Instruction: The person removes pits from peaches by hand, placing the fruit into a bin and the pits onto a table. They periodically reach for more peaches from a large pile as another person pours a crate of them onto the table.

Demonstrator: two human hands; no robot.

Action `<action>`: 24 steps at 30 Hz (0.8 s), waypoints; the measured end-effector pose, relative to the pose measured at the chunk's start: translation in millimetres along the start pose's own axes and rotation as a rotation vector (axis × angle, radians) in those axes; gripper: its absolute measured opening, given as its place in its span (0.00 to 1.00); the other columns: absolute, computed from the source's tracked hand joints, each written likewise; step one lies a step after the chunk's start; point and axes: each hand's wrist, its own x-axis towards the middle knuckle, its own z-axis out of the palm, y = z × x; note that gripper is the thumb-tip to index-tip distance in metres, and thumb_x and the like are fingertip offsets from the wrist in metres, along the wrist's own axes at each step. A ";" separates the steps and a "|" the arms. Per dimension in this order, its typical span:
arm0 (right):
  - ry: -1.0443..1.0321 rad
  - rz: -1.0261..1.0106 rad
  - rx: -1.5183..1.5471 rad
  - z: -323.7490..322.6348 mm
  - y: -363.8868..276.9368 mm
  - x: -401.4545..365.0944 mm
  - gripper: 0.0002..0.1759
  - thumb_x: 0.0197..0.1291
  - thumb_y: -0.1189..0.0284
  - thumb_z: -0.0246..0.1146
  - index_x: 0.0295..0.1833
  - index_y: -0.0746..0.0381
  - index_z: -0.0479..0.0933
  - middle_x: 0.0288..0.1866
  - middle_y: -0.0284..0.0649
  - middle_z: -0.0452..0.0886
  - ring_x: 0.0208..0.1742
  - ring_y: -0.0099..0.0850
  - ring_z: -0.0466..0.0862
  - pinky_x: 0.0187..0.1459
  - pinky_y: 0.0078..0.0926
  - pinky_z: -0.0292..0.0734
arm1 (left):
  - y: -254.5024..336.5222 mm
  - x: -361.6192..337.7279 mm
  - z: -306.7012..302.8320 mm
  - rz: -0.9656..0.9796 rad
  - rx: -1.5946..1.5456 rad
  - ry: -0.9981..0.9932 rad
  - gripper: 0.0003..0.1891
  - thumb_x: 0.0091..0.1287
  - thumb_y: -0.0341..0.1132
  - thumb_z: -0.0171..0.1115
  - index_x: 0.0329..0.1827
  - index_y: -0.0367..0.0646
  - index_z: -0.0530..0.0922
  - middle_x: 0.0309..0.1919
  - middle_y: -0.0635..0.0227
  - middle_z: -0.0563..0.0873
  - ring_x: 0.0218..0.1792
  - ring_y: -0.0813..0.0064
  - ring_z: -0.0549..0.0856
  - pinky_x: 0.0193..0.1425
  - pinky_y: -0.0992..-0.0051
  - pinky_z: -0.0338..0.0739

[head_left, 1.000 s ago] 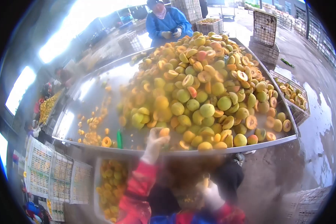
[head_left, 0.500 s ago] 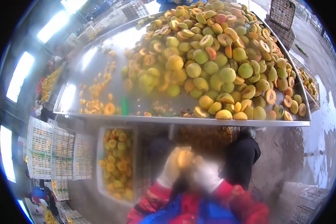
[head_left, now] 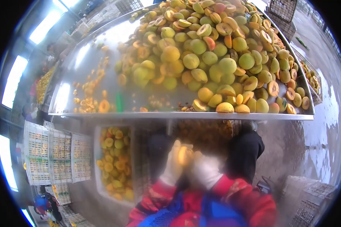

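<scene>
My left hand, in a white glove, is closed around a yellow-orange fruit in front of my chest. Close on its right is my right hand, also gloved; its fingers are blurred and touch or nearly touch the fruit, and what they hold cannot be made out. Ahead of both hands lies a metal table with a raised rim. Whole and halved green, yellow and orange fruits are heaped on it. A green object stands near the table's front edge, left of the heap.
A white crate of fruit stands on the floor to the left, with stacked crates beyond it. Another crate of fruit is at the table's right side. More crates sit at the lower right. A person is at the far lower left.
The view has shifted slightly, so the table and heap appear a little higher and further left. Both hands remain together at the fruit, with the left hand slightly higher in view.
</scene>
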 end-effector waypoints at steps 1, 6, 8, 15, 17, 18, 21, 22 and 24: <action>-0.034 -0.016 0.039 -0.7 0.1 1.5 0.10 0.55 0.68 0.58 0.34 0.64 0.78 0.27 0.46 0.83 0.28 0.41 0.86 0.22 0.45 0.74 | -1.8 1.6 -1.0 -0.007 0.002 0.000 0.28 0.75 0.55 0.39 0.46 0.37 0.78 0.34 0.66 0.82 0.34 0.78 0.81 0.38 0.78 0.78; -0.142 -0.002 0.139 -30.9 -4.5 2.7 0.12 0.57 0.66 0.59 0.40 0.65 0.74 0.28 0.48 0.84 0.29 0.43 0.87 0.24 0.45 0.76 | 1.0 3.2 -0.4 -0.069 -0.028 -0.006 0.26 0.73 0.54 0.45 0.40 0.38 0.78 0.30 0.65 0.82 0.27 0.77 0.81 0.27 0.78 0.76; -0.159 -0.010 0.100 -32.2 -5.9 2.5 0.13 0.56 0.66 0.60 0.39 0.65 0.75 0.28 0.47 0.84 0.29 0.43 0.87 0.24 0.45 0.77 | 9.4 -0.7 2.6 -0.185 -0.091 0.008 0.24 0.73 0.54 0.46 0.39 0.38 0.78 0.29 0.65 0.82 0.26 0.76 0.81 0.23 0.79 0.74; -0.201 -0.066 0.141 -39.1 -5.2 -4.9 0.13 0.53 0.67 0.61 0.40 0.65 0.77 0.29 0.46 0.84 0.30 0.43 0.86 0.29 0.42 0.79 | 2.2 3.5 1.4 -0.205 0.005 0.088 0.23 0.70 0.53 0.51 0.34 0.38 0.78 0.25 0.66 0.81 0.21 0.77 0.80 0.18 0.81 0.71; -0.154 -0.003 0.176 -35.7 -8.7 -6.6 0.13 0.53 0.67 0.61 0.39 0.65 0.77 0.29 0.46 0.84 0.30 0.43 0.86 0.30 0.41 0.79 | -2.9 4.8 0.6 -0.199 0.014 0.103 0.23 0.70 0.52 0.53 0.34 0.37 0.78 0.25 0.67 0.81 0.21 0.77 0.79 0.18 0.80 0.71; -0.152 0.000 0.175 -33.1 -8.8 -6.2 0.13 0.53 0.67 0.61 0.39 0.65 0.77 0.29 0.46 0.84 0.30 0.43 0.86 0.30 0.41 0.79 | -4.4 5.8 0.6 -0.187 0.025 0.122 0.23 0.69 0.51 0.54 0.35 0.36 0.79 0.25 0.67 0.80 0.21 0.77 0.79 0.19 0.80 0.71; -0.183 0.021 0.194 -28.6 -9.9 -5.4 0.13 0.54 0.68 0.61 0.40 0.66 0.76 0.29 0.46 0.84 0.31 0.43 0.86 0.30 0.41 0.79 | -6.9 5.3 3.6 -0.139 0.065 0.171 0.22 0.68 0.50 0.56 0.36 0.34 0.79 0.25 0.67 0.80 0.22 0.77 0.78 0.22 0.78 0.72; -0.177 0.032 0.226 -26.9 -10.1 -5.8 0.12 0.54 0.68 0.60 0.40 0.66 0.76 0.28 0.47 0.84 0.30 0.43 0.86 0.30 0.41 0.79 | -6.8 5.4 3.4 -0.138 0.066 0.170 0.22 0.68 0.50 0.56 0.36 0.34 0.79 0.25 0.67 0.80 0.22 0.77 0.78 0.22 0.78 0.72; -0.168 0.045 0.253 -24.1 -9.3 -7.2 0.12 0.54 0.68 0.60 0.40 0.66 0.75 0.28 0.48 0.84 0.30 0.44 0.86 0.31 0.41 0.80 | -7.3 5.9 3.7 -0.147 0.113 0.158 0.22 0.68 0.49 0.57 0.37 0.32 0.79 0.25 0.67 0.80 0.23 0.77 0.78 0.27 0.77 0.73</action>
